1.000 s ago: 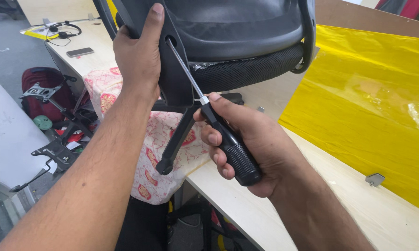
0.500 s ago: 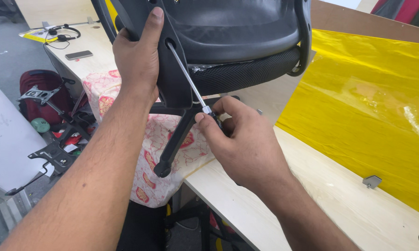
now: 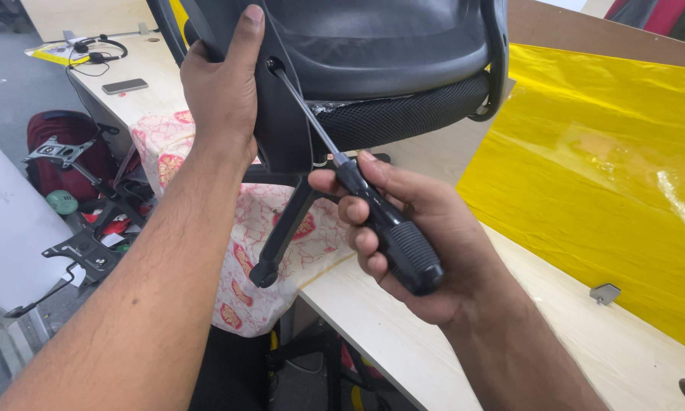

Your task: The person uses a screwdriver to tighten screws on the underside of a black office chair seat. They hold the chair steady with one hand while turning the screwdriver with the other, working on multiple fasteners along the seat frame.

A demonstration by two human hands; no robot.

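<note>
Left hand (image 3: 219, 91) is clamped round the black chair part (image 3: 373, 68) propped on the table (image 3: 403, 335); right hand (image 3: 411, 228) is closed on the screwdriver (image 3: 392, 232), tip in a recessed hole; any tilt risks the bit slipping out.

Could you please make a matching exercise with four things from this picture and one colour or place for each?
Things:
1. screwdriver
2. plastic sheet
3. phone
4. patterned cloth

Descriptions:
A. yellow, spread on the table at the right
B. lying flat on the far desk at the left
C. held in the right hand
D. white and red, hanging over the table edge

Pairs: 1-C, 2-A, 3-B, 4-D
</note>
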